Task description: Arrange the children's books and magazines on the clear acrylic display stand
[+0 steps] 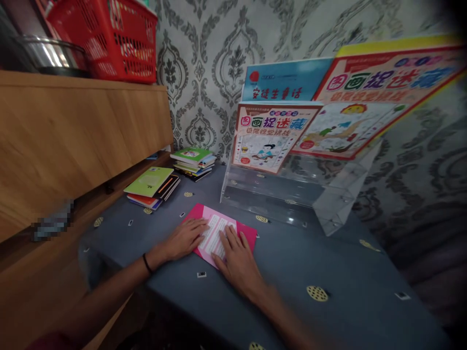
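Note:
A pink book (215,238) with a white printed text panel lies flat on the table near its front edge. My left hand (186,237), with a dark band on the wrist, rests palm down on the book's left part. Across the right part lies my right hand (237,260), its fingers stretched out over the printed panel. Neither hand grips the book; both press or rest on top of it. Beyond the book stands a clear tiered display rack (288,194).
The rack holds a small picture book (268,138), a blue book (288,80) and a large red-bordered book (379,97). Two book stacks (149,184) (193,160) sit at the table's back left. A wooden cabinet (83,131) carries a red basket (134,43) and a metal bowl (54,53).

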Motion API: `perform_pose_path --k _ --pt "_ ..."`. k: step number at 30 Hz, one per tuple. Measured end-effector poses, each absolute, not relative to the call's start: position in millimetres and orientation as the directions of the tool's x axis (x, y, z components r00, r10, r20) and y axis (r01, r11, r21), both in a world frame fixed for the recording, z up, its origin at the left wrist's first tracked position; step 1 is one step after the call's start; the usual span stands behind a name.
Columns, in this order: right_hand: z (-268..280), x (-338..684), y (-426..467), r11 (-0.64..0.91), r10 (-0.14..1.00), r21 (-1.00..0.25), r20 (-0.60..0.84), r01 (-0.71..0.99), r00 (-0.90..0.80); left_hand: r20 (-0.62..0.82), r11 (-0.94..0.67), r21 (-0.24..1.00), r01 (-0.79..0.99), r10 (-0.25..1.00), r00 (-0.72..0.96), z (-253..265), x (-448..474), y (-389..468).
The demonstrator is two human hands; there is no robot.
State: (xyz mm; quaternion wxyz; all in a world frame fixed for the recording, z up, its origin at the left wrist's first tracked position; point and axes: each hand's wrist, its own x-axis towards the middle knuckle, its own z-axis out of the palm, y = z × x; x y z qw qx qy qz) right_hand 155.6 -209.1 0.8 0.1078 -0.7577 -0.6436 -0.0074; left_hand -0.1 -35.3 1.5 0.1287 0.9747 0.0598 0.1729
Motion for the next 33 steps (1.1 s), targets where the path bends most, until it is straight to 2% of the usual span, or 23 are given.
perform_pose_path --k 5,11,20,25,33 --pt "10 151 -210 -0.172 0.977 -0.157 0.099 0.972 0.189 0.315 -0.959 0.272 0.082 0.169 0.934 3 0 -39" --pt "8 150 -212 -0.157 0.973 -0.183 0.14 0.97 0.184 0.333 -0.955 0.283 0.087 0.183 0.925 3 0 -40" --pt "20 152 -213 -0.164 0.975 -0.24 0.106 0.957 0.194 0.336 -0.957 0.28 0.073 0.169 0.927 1 -1 -35" --pt "23 175 -211 -0.276 0.952 -0.27 0.054 0.922 0.301 0.345 -0.966 0.251 0.059 0.146 0.927 -4 1 -29" --pt "13 183 -210 -0.324 0.931 -0.225 0.096 0.919 0.352 0.298 -0.965 0.257 0.056 0.134 0.945 -3 -2 -29"
